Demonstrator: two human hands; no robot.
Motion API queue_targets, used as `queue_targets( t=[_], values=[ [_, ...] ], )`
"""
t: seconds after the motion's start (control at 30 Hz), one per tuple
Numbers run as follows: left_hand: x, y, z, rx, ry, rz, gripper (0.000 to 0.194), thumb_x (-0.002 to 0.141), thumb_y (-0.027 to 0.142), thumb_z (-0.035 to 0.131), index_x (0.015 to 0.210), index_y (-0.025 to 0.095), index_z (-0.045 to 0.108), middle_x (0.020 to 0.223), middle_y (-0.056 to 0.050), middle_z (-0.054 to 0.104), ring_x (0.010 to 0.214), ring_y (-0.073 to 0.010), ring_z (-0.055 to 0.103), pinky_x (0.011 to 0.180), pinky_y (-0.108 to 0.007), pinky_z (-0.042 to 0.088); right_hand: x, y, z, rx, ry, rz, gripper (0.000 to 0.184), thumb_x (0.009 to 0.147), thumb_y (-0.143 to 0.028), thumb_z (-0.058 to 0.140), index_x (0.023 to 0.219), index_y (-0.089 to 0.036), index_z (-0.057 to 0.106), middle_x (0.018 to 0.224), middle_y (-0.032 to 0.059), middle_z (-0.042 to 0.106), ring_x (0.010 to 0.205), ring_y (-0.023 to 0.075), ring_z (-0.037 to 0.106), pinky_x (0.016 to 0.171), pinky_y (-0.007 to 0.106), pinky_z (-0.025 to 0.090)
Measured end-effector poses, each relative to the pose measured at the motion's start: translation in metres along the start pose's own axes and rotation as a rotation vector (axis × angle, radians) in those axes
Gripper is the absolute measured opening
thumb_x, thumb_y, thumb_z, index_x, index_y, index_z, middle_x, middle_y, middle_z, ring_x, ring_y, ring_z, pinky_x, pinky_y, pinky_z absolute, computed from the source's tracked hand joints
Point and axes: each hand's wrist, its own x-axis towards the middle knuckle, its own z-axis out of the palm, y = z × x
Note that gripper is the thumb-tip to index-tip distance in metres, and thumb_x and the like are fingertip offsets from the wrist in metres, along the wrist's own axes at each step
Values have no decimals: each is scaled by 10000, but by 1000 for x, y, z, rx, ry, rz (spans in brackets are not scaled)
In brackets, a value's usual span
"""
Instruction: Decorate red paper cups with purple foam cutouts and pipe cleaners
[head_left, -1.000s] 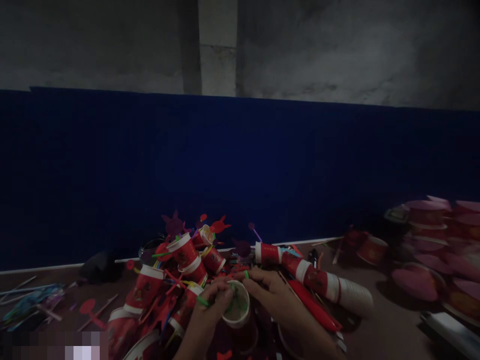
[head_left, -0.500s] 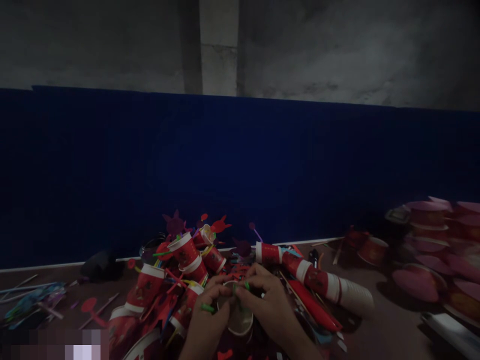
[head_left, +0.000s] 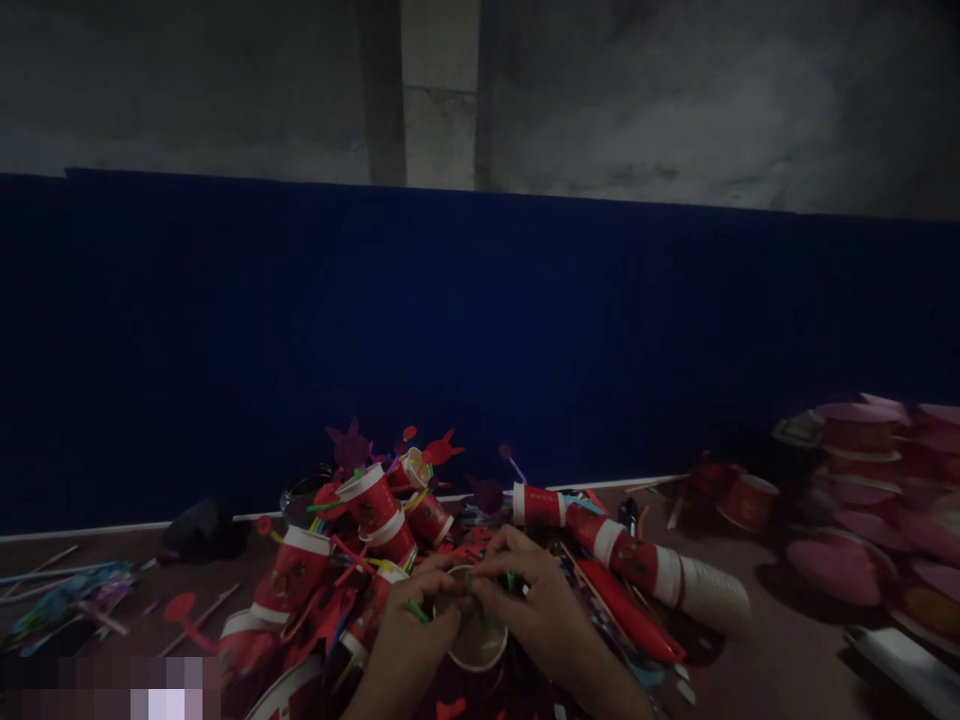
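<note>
Between my two hands is a paper cup (head_left: 480, 655), its open mouth tilted up toward me. My left hand (head_left: 420, 620) is closed on the cup's left rim, and a green straw end (head_left: 415, 609) pokes out by its fingers. On the other side, my right hand (head_left: 525, 600) is closed in a pinch at the far rim, over a green piece of straw (head_left: 469, 581) inside the cup. Another bit of green (head_left: 511, 579) shows beside the right fingers. The fingertips partly hide the straw and the rim.
Red paper cups (head_left: 367, 500) with straws and cut-out shapes are heaped to the left. A nested row of cups (head_left: 637, 555) lies to the right, beside a red packet (head_left: 630, 610). Pink-topped cups (head_left: 862, 480) stand far right. Behind is a blue panel (head_left: 480, 330).
The green straw by my right fingers has shifted right and turned more upright. The green end near my left hand has tilted slightly. Both hands stay at the cup.
</note>
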Motion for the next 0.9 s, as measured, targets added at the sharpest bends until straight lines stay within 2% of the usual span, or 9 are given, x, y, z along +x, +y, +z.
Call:
queue_targets(
  t=[0.07, 0.17, 0.27, 0.37, 0.47, 0.53, 0.67, 0.8, 0.9],
  values=[
    [-1, -1, 1, -64, 8, 3, 176, 588, 291, 704, 723, 179, 688, 956, -110, 671, 944, -282, 600, 821, -358, 462, 0, -2, -2, -4, 34, -8, 152, 772, -206, 585, 674, -190, 700, 761, 15, 507, 738, 157, 512, 642, 256, 392],
    [-4, -1, 8, -292, 58, 30, 654, 526, 394, 768, 1110, 207, 542, 1082, -119, 639, 1027, -292, 572, 855, -373, 457, 1, 0, -8, 69, 133, 19, 165, 781, -252, 586, 662, -178, 673, 756, 17, 492, 713, 155, 496, 615, 254, 388],
    [-10, -1, 18, -496, -61, -34, 922, 383, 383, 844, 1204, 250, 447, 1126, -117, 621, 1013, -304, 581, 831, -383, 473, 3, 4, -13, 150, 209, 14, 199, 795, -293, 574, 648, -173, 634, 740, 14, 480, 703, 155, 486, 616, 257, 388],
    [-17, -2, 25, -508, -216, -139, 756, 435, 373, 833, 1117, 225, 542, 971, -107, 678, 889, -291, 629, 750, -377, 497, 4, 7, -16, 143, 193, -12, 202, 802, -311, 564, 662, -174, 616, 741, 19, 498, 700, 156, 491, 613, 259, 393],
    [-20, -7, 22, -400, -240, -237, 546, 503, 407, 796, 963, 169, 625, 786, -97, 695, 735, -262, 644, 659, -363, 506, 4, 7, -18, 64, 94, -12, 188, 787, -294, 581, 659, -171, 643, 744, 22, 508, 697, 155, 496, 614, 261, 396],
    [-18, -10, 19, -373, -230, -238, 547, 486, 427, 798, 934, 158, 632, 771, -93, 692, 709, -249, 636, 639, -349, 502, 4, 7, -18, 47, 43, 13, 185, 771, -285, 598, 643, -171, 668, 736, 18, 500, 687, 148, 495, 612, 259, 398],
    [-12, -18, 17, -373, -248, -219, 601, 456, 443, 804, 947, 145, 626, 815, -98, 686, 704, -232, 623, 619, -318, 481, 6, 8, -21, 106, 57, 58, 158, 738, -283, 634, 649, -175, 707, 728, 14, 501, 694, 149, 508, 607, 257, 407],
    [-8, -26, 16, -426, -246, -217, 607, 472, 424, 803, 973, 135, 618, 840, -109, 683, 715, -232, 623, 649, -334, 474, 8, 7, -24, 106, 52, 77, 179, 745, -323, 636, 817, -190, 731, 772, 26, 541, 754, 172, 537, 666, 280, 431],
    [-6, -25, 13, -406, -159, -185, 556, 455, 403, 816, 914, 142, 642, 907, -134, 694, 835, -287, 628, 740, -377, 472, 7, 7, -26, 161, 49, 121, 362, 759, -387, 620, 1075, -212, 647, 909, 47, 578, 816, 188, 559, 710, 307, 461]
  ],
)
